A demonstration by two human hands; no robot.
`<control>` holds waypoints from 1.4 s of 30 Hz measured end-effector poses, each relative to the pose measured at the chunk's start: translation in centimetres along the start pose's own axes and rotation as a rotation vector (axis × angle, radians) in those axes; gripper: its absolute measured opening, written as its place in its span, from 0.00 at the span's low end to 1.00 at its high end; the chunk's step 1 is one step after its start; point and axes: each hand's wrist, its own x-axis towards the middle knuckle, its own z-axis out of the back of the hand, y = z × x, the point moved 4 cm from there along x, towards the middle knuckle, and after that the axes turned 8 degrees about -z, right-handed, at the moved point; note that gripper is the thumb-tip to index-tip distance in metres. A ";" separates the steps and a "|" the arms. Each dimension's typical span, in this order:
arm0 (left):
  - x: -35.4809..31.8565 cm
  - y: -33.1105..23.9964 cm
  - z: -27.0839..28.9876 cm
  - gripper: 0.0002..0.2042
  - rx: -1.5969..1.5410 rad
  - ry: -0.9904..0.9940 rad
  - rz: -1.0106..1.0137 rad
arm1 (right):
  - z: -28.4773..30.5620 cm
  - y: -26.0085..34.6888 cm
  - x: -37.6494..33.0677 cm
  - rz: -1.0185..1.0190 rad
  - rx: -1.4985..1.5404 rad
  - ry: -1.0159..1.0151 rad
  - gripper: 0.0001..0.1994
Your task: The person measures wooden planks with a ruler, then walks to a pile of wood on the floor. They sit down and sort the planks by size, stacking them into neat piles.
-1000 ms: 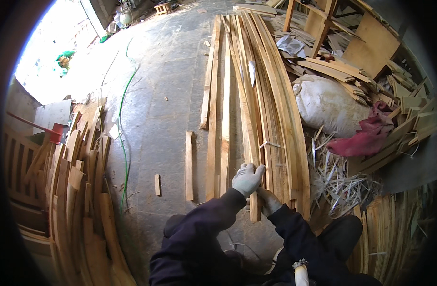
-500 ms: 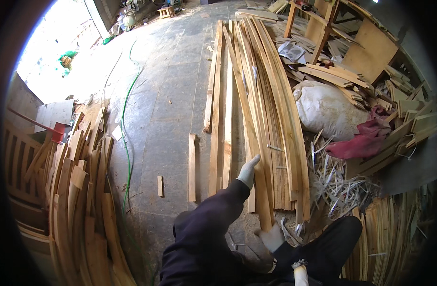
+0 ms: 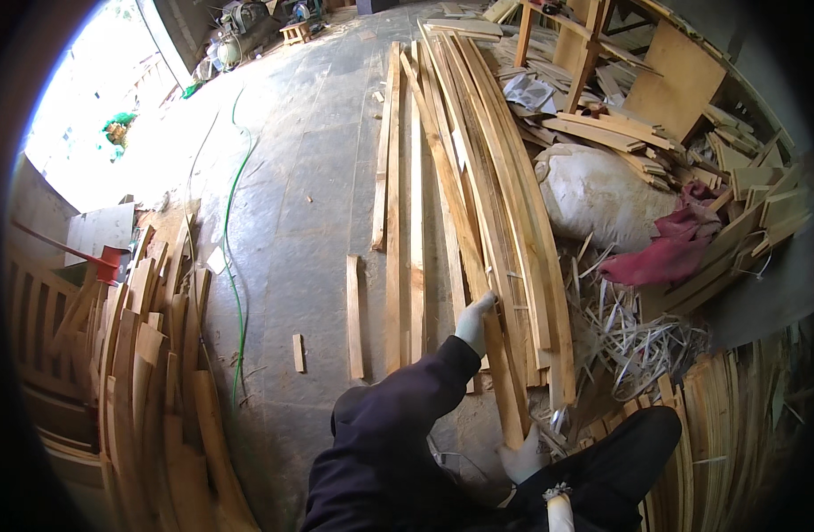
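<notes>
A long wooden plank (image 3: 506, 383) runs away from me, its near end raised toward my body. My left hand (image 3: 472, 324), in a pale glove, is closed on the plank's left edge partway along. At the near end my right hand (image 3: 523, 456), also gloved, grips the plank from below and the right. Its fingers are partly hidden by the wood. Under and beside this plank lies a bundle of long planks (image 3: 526, 239) on the floor. Several separate strips (image 3: 393, 204) rest to its left, along with a shorter piece (image 3: 354, 310).
Curved wooden pieces (image 3: 127, 372) are heaped at the left, near a green hose (image 3: 232, 222). On the right are a stuffed white sack (image 3: 593, 197), a dark red cloth (image 3: 660, 248), tangled white strapping (image 3: 624, 337) and a stack of strips (image 3: 717, 426). Scrap wood lies beyond.
The held plank's near end has shifted slightly right and toward me, both hands moving with it. The whole view has also shifted a little.
</notes>
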 end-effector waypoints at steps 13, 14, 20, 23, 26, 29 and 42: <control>3.2 1.0 4.3 0.19 0.268 -0.074 0.137 | -1.3 0.3 2.0 -0.155 0.063 0.145 0.49; 3.7 1.3 4.5 0.20 0.249 -0.099 0.123 | -1.2 0.0 2.5 -0.193 0.011 0.162 0.49; 5.6 2.2 3.7 0.19 0.198 -0.025 0.078 | 0.0 0.5 3.5 -0.109 0.062 0.107 0.40; 5.7 2.8 3.2 0.18 0.081 -0.058 0.144 | 0.6 1.0 3.0 -0.103 0.112 0.115 0.36; 5.1 2.9 2.6 0.18 0.109 -0.039 0.065 | 1.4 1.1 2.0 -0.093 0.148 0.137 0.35; 3.4 3.4 2.1 0.17 0.113 -0.056 0.126 | 2.2 0.6 0.6 -0.131 0.101 0.107 0.37; 1.1 -1.1 1.5 0.17 0.086 -0.090 0.009 | 1.4 1.2 1.0 -0.074 0.005 0.141 0.38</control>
